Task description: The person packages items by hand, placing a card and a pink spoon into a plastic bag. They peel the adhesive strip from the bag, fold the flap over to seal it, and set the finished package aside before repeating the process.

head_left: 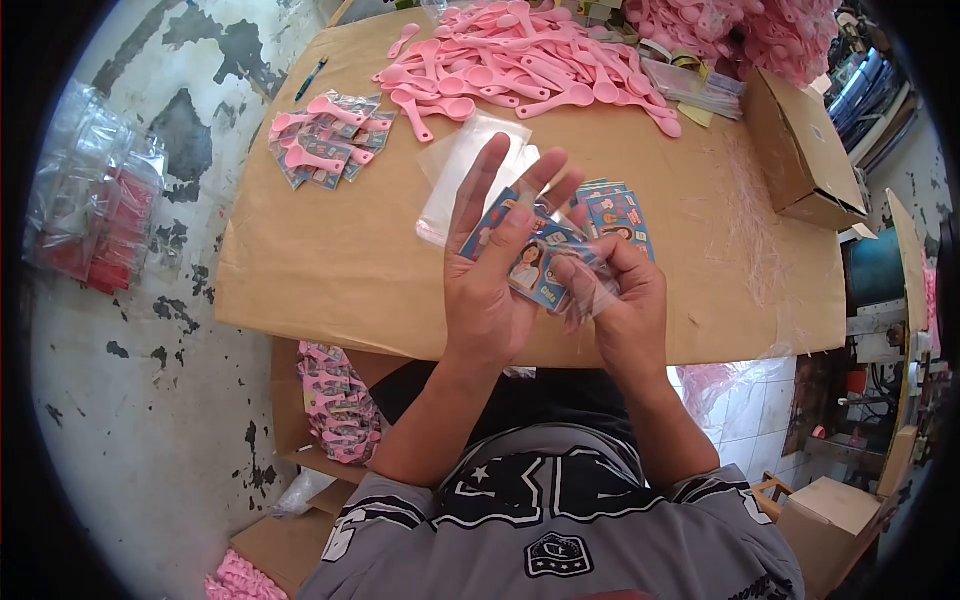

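Observation:
My left hand (495, 265) holds a blue printed card (530, 268) under its thumb, its other fingers stretched upward. My right hand (625, 300) pinches crumpled clear plastic at the card's right end, thumb and forefinger together. The card shows a figure and small pictures. Just behind my right hand lies a stack of similar blue cards (615, 208) on the table. Clear plastic bags (450, 195) lie flat behind my left hand. Farther left is a pile of bagged cards with pink spoons (325, 145).
A large heap of pink spoons (520, 60) covers the table's (330, 270) far side. A cardboard box (805, 150) stands at the right, near plastic strands. A pen (311, 79) lies at the far left. Below the left edge, a box holds packed pink items (338, 405).

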`<state>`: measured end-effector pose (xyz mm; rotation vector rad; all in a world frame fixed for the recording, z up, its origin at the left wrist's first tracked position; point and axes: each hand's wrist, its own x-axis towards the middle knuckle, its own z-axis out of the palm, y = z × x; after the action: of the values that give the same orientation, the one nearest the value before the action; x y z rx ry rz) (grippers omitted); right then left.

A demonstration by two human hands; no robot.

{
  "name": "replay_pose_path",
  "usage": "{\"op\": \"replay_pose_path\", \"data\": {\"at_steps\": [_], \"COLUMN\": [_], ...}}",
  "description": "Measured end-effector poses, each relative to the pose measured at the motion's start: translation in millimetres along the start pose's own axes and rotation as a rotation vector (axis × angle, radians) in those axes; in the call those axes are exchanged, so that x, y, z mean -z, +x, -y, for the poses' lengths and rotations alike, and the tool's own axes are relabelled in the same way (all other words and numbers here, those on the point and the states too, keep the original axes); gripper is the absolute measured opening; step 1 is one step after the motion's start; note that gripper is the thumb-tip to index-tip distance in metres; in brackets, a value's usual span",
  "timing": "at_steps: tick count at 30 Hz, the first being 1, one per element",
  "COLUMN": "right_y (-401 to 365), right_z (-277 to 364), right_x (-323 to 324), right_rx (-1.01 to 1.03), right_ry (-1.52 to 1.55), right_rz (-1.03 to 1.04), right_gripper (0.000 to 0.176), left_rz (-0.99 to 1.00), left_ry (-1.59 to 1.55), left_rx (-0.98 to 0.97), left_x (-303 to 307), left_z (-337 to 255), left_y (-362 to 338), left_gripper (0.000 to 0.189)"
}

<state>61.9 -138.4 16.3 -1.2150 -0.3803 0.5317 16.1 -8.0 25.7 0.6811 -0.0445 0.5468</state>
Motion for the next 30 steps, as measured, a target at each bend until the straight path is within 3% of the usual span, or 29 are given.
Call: {"op": "replay_pose_path", "data": {"at_steps": [2, 9, 13, 17, 18, 21, 26, 30], "right_y": [-3, 3, 5, 3, 3, 3, 30, 127], "right_z": [3, -11, -17, 15, 12, 24, 70, 80], "right_x": [-6, -2, -1, -2, 9, 27, 57, 87], "right_rx": [-0.041, 0.062, 0.238, 0.607, 0.748, 0.869, 0.520, 0.568], "right_ry": [-0.015, -0.045, -0.172, -0.657, -0.822, -0.949, -1.018, -1.190], "right_rz": [-0.041, -0.063, -0.152, -0.155, -0.058, 0.163, 0.094, 0.116], "right_gripper": [0.025, 0.030, 0.028, 0.027, 0.033, 0.031, 0.028, 0.047], "left_rz": [0.000, 0.044, 0.039, -0.125, -0.159, -0.253, -0.337, -0.302], "left_ry": [-0.066, -0.179, -0.176, -0.142, -0.161, -0.233, -0.246, -0.208], "left_rx": [0.014, 0.041, 0.051, 0.101, 0.099, 0.083, 0.024, 0.049], "left_x": [-1, -2, -1, -2, 2, 24, 46, 29], "left_z": [4, 14, 17, 17, 18, 17, -1, 1], "left_y": [-2, -6, -4, -2, 0, 6, 6, -3], "left_gripper": [0.061, 0.058, 0.056, 0.052, 0.050, 0.045, 0.043, 0.047]}}
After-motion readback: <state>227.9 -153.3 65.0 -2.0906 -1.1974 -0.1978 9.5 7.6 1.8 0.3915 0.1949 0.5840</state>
